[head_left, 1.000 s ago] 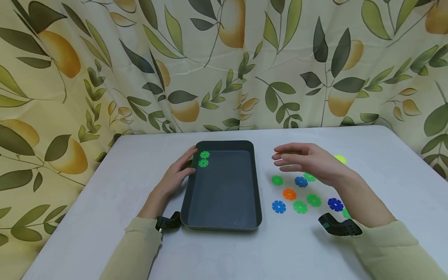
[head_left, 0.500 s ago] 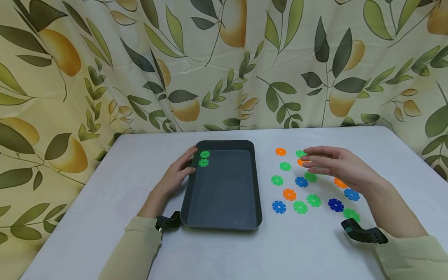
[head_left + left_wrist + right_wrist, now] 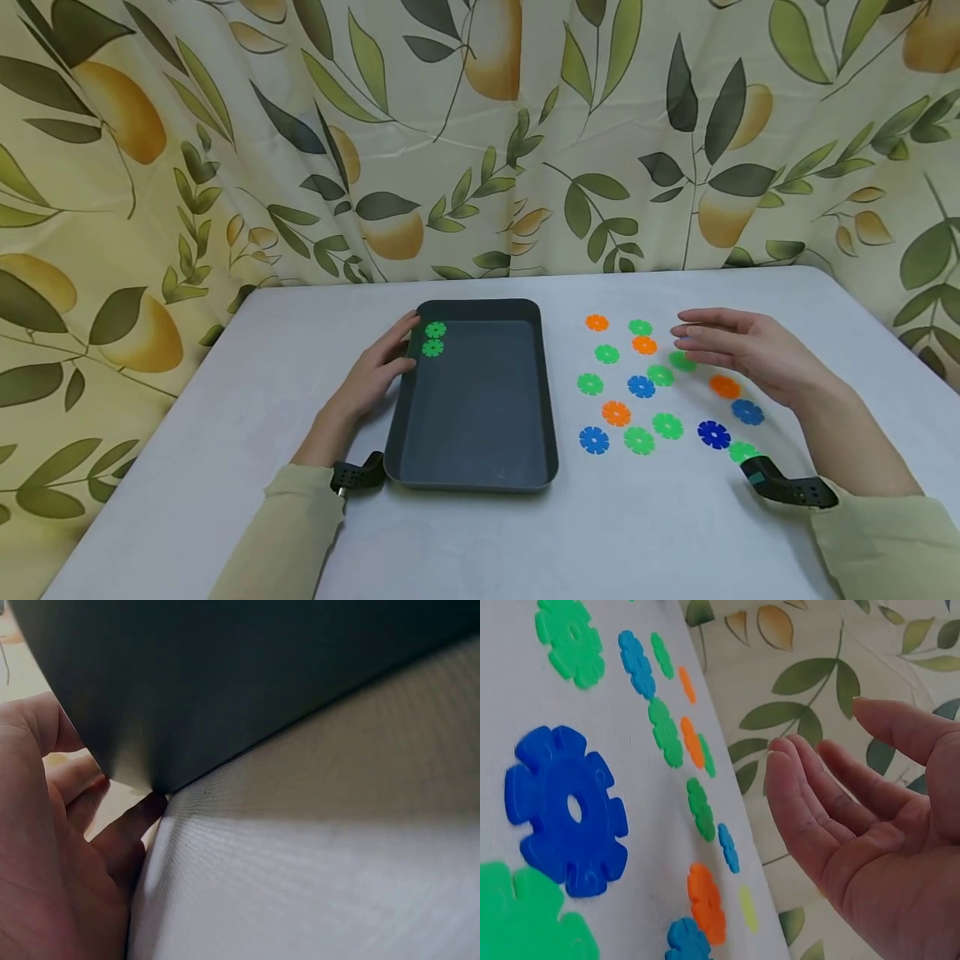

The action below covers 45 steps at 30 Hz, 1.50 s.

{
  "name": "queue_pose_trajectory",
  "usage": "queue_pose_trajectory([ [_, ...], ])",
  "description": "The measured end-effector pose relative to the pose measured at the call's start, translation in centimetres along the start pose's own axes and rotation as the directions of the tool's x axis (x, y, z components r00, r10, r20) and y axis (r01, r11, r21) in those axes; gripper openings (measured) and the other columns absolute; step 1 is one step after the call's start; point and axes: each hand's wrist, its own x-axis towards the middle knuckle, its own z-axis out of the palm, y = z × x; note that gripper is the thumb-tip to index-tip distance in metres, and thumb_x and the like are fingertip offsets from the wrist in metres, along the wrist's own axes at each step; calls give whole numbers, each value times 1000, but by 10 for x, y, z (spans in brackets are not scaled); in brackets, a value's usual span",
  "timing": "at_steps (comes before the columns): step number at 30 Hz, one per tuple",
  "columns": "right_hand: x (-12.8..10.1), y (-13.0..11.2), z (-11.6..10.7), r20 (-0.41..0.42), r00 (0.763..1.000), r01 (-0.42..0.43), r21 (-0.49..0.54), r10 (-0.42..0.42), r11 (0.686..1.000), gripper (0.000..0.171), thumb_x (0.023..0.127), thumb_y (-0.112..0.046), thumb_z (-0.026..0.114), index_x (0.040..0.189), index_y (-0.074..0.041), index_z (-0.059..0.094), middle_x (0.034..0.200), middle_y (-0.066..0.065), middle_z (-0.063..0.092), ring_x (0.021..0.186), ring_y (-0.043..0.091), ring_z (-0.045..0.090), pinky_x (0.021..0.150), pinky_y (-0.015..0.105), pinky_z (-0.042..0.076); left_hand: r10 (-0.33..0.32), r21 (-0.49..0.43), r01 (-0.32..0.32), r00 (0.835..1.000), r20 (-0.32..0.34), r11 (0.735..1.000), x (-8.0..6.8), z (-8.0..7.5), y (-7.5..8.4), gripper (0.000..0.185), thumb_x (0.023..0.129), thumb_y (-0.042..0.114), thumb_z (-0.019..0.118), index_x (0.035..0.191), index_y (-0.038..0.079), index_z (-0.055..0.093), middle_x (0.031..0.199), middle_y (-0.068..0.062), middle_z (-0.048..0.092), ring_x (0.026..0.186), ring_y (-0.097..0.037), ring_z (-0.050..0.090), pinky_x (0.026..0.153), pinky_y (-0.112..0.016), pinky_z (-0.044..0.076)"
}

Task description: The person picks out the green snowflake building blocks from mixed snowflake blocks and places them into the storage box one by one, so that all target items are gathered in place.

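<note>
Discs of coloured plastic with notched rims, green, orange and blue, lie scattered flat on the white worktop (image 3: 225,467) to the right of a dark tray (image 3: 480,475), and my right hand (image 3: 750,354) hovers over the far right part of that scatter. Its fingers (image 3: 701,333) are stretched out and relaxed, palm down, gripping nothing; from the right wrist view I see the palm open and the fingers only slightly bent, clear of the cloth. Nearest under the fingertips is a green disc (image 3: 681,361), partly covered by them, with an orange disc (image 3: 724,386) just below the hand and a blue disc (image 3: 747,411) next to that. A darker blue disc (image 3: 713,433) lies nearer to me, and it fills the left of the right wrist view (image 3: 566,810).

My left hand (image 3: 375,371) rests on the worktop against the tray's far left corner. Its fingers touch the outer wall and the rim there, lying fairly straight rather than wrapped round it; the left wrist view shows the fingers (image 3: 120,840) tucked at the foot of the tray wall where it meets the cloth. Inside the tray, two green discs (image 3: 433,339) sit one behind the other in that same far left corner, just beside the fingertips.

A leaf-and-fruit patterned curtain (image 3: 480,133) hangs behind the worktop.
</note>
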Motion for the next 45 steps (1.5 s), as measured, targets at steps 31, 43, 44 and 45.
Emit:
queue_pose_trajectory([
  [31,-11,40,3,-18,995,-99,-272,98,957,62,103,-34,58,148,5,42,144,30,47,122,42,53,82,17,49,-9,11,9,999,41,1000,-15,1,-1,61,97,2,53,156,5,37,166,-6,23,143,-38,36,116,-53,26],
  [43,9,26,0,-28,998,-69,-299,63,952,53,102,-25,61,145,3,47,141,27,51,125,40,47,80,8,43,69,-40,-69,998,10,997,-1,-3,10,59,95,-11,51,151,-10,34,164,-21,22,148,-39,25,117,-52,24],
  [44,9,25,0,-30,997,-75,-306,70,949,53,101,-24,62,145,3,48,141,27,51,124,39,48,79,8,43,68,-46,-67,998,17,997,-2,-3,15,59,95,-11,51,151,-11,34,163,-23,21,148,-39,25,117,-52,24],
  [45,9,25,1,-31,996,-84,-313,78,946,53,101,-24,62,145,2,48,142,27,51,123,38,48,79,8,43,63,-50,-62,998,23,997,-3,-3,20,59,95,-11,51,151,-12,33,163,-24,21,148,-39,25,117,-51,25],
])
